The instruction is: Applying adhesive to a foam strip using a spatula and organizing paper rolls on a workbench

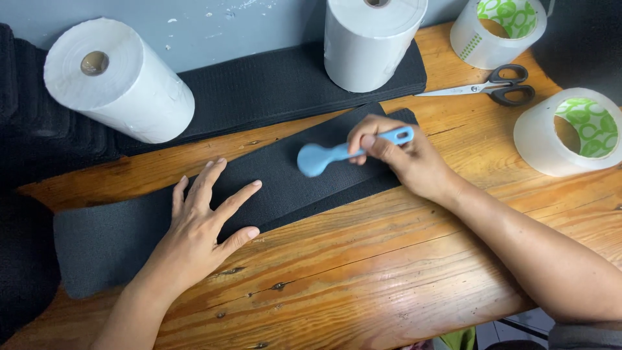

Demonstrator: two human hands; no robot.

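Wooden surface [389, 272], orange-brown planks with dark knots and scuffs, is filling the near part of the view. Left hand [204, 223] is lying flat with fingers spread on a long black fabric strip [285, 181], pressing it down against the planks. Right hand [395, 152] is gripping the handle of a light blue spoon-shaped tool [337, 154], fingers clamped around it, its rounded head resting on the strip near the middle. Strip is running diagonally from lower left toward upper right.

Behind it, a stack of similar black fabric [272, 84] is lying along the far edge against a grey-blue wall [214, 26] with chipped paint. One white paper roll [120, 81] is lying on its side at left; another white roll [372, 42] is standing upright on the stack. Scissors [492, 87] with black handles are lying at right, between two rolls of clear tape [499, 32] [570, 133].
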